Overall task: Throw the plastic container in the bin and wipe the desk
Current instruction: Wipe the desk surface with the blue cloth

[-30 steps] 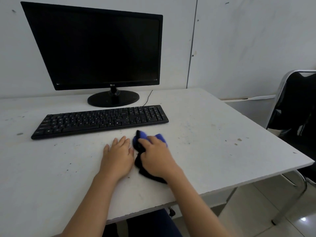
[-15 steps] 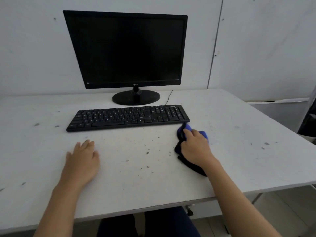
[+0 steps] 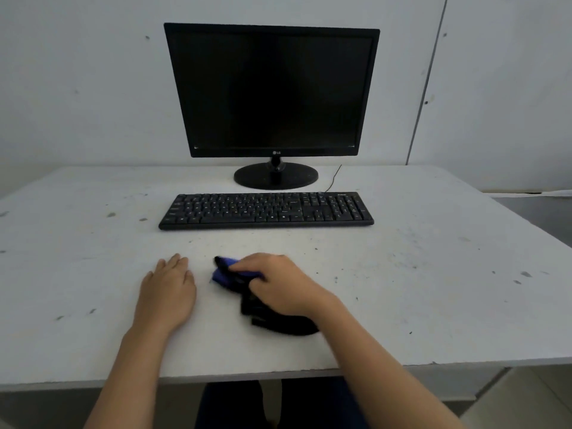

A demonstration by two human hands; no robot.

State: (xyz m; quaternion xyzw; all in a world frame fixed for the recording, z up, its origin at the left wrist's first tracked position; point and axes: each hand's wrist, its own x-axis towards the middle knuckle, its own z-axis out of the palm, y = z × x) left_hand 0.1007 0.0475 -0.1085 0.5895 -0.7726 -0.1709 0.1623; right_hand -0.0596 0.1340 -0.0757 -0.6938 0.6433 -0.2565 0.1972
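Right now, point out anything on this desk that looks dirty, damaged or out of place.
The desk is speckled with dark specks and scuffs, mostly right of the right hand pressing the cloth. Keyboard and monitor sit straight.

Left hand (image 3: 167, 289) lies flat, palm down, fingers (image 3: 173, 263) together; right hand (image 3: 275, 283) curls downward, forearm angled in from the right.
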